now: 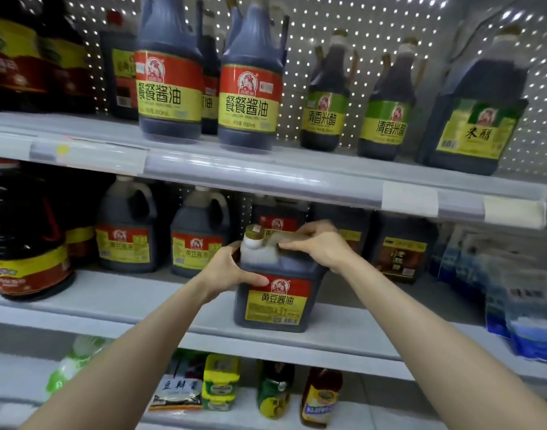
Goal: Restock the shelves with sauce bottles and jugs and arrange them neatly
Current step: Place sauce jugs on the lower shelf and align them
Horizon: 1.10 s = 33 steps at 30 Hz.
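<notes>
Dark soy sauce jug [273,301] upright at middle shelf [110,308] front edge; left hand [225,271] pressed to its side, right hand [320,246] wrapped over, probably, the handle.

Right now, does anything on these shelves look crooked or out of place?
Nothing is spilled or damaged. Only the held soy sauce jug stands out: it sits at the middle shelf's front edge, ahead of its row, gripped by the left hand and right hand.
</notes>
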Tool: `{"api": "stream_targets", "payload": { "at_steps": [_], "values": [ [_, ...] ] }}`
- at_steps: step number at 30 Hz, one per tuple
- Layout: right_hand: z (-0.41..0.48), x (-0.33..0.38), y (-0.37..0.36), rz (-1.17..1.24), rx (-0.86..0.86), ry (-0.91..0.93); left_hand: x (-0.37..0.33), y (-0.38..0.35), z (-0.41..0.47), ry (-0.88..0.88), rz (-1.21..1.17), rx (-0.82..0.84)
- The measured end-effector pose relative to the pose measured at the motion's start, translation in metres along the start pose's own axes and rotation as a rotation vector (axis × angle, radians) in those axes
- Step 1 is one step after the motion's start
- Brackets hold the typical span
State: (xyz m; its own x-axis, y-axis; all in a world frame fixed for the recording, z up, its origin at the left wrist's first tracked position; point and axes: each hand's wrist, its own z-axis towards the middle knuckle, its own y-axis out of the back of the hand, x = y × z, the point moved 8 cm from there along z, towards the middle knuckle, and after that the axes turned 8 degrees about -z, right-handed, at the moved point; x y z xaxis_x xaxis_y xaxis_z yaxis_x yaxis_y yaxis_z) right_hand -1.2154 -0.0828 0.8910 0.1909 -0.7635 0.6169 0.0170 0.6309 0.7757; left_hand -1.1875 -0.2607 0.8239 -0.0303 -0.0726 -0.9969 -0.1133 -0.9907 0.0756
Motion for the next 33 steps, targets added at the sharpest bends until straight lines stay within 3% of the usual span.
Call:
{"api": "stream_targets", "payload": {
  "at_steps": [12,22,33],
  "values": [
    [-0.009,-0.014,-0.013,0.301,-0.144,0.008,0.019,0.000,0.005,0.005,-0.071,-0.066],
    [-0.044,-0.063,-0.054,0.518,0.006,-0.419,0.026,-0.005,-0.018,0.066,-0.186,-0.104],
    [-0.053,-0.060,-0.056,0.633,-0.069,-0.440,0.027,-0.007,-0.017,0.078,-0.337,-0.181]
  ]
}}
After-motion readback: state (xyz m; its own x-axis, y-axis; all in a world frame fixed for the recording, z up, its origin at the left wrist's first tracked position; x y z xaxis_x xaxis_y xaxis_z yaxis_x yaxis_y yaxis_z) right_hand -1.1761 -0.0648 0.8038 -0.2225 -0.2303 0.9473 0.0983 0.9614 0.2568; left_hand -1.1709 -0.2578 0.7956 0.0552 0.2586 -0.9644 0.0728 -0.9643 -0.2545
